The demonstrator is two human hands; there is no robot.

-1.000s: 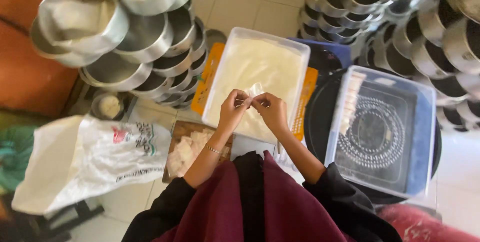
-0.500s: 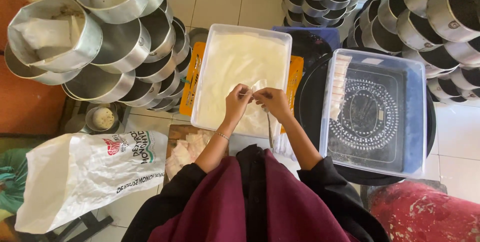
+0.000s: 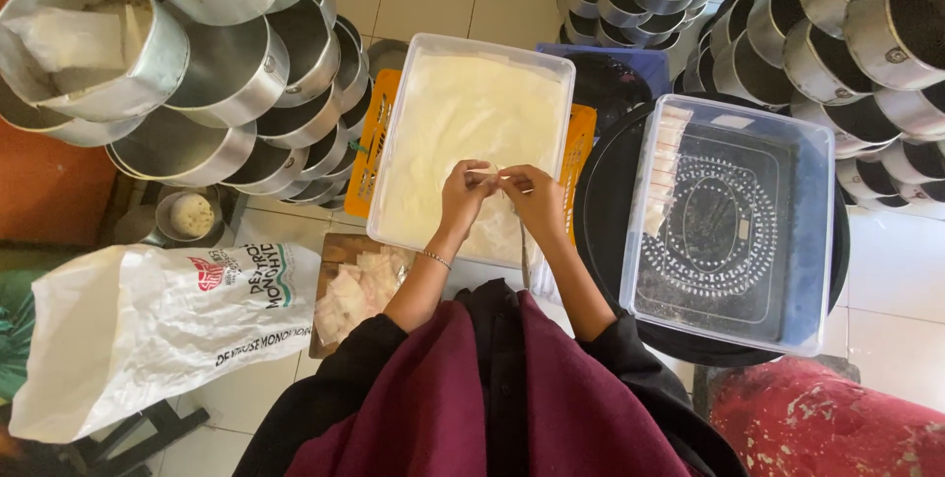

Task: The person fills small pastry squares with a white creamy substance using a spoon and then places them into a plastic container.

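Hands meet fingertip to fingertip: left hand [image 3: 463, 197] and right hand [image 3: 533, 199] both pinch one small pale dough piece [image 3: 495, 174], held over the dough-filled tub [image 3: 472, 132] beneath, probably so scraps land in it.

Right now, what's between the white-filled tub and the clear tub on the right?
In the head view, between the white-filled tub and clear tub: an orange crate's edge and a round black tray.

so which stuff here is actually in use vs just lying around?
In use:
left hand and right hand, pinching a small white piece
white tub under the hands
clear tub with a row of white pieces

Lying about:
metal tins
white sack
small bowl
red cloth
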